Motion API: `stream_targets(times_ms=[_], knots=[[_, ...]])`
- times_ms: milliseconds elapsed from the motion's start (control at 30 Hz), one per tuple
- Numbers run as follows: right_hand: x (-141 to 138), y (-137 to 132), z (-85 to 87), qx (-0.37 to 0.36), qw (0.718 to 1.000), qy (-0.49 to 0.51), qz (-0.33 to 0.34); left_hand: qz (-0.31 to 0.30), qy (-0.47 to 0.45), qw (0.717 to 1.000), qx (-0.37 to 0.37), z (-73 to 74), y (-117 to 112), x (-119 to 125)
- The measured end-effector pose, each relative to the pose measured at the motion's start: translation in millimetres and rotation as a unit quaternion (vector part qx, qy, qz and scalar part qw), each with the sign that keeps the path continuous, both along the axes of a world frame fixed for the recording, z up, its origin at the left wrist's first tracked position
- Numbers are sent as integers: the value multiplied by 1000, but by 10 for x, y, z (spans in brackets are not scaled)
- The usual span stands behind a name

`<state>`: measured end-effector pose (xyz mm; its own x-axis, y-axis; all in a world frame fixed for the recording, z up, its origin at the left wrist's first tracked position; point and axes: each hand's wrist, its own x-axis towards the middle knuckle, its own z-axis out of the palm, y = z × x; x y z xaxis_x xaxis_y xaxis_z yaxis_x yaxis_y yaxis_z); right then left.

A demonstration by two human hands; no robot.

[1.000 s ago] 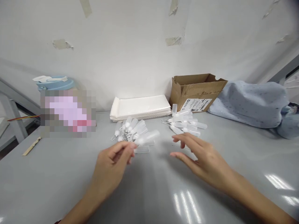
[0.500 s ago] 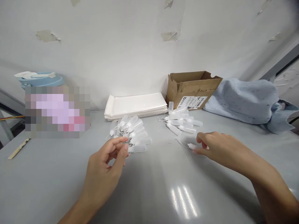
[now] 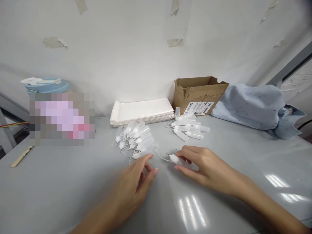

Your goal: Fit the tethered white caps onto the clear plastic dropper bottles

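My right hand grips a small clear plastic bottle with a white needle tip that points left, low over the grey table. A thin white tether runs from the tip toward my left hand, whose thumb and fingers are pinched close together at the tether's end. Just beyond my left hand lies a pile of capped small bottles. A second pile of small bottles lies farther back, right of centre.
A stack of white padded bags leans by the wall. An open cardboard box stands right of it, then a light blue cloth bundle. A blue-lidded container and a blurred patch sit at the left. A wooden stick lies near the left edge.
My right hand picked a bottle up near the right pile and brought it left toward the centre. My left hand moved right and forward to meet it.
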<state>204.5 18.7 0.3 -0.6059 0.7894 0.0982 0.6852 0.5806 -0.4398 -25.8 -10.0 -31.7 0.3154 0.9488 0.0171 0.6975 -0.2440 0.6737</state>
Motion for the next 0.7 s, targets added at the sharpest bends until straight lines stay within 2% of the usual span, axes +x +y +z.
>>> stream_targets(times_ms=[233,367,567,700], knots=[[-93,-68,-93,25,998,-8,62,11,9,999,44,51,15,-20],[-102,-79,-102,26,998,7,60,-15,-15,998,53,74,12,-11],[-100,-70,-104,12,998,21,54,39,-34,998,37,98,16,-33],[-96,-83,-109,13,998,29,51,36,-52,998,25,135,22,-28]])
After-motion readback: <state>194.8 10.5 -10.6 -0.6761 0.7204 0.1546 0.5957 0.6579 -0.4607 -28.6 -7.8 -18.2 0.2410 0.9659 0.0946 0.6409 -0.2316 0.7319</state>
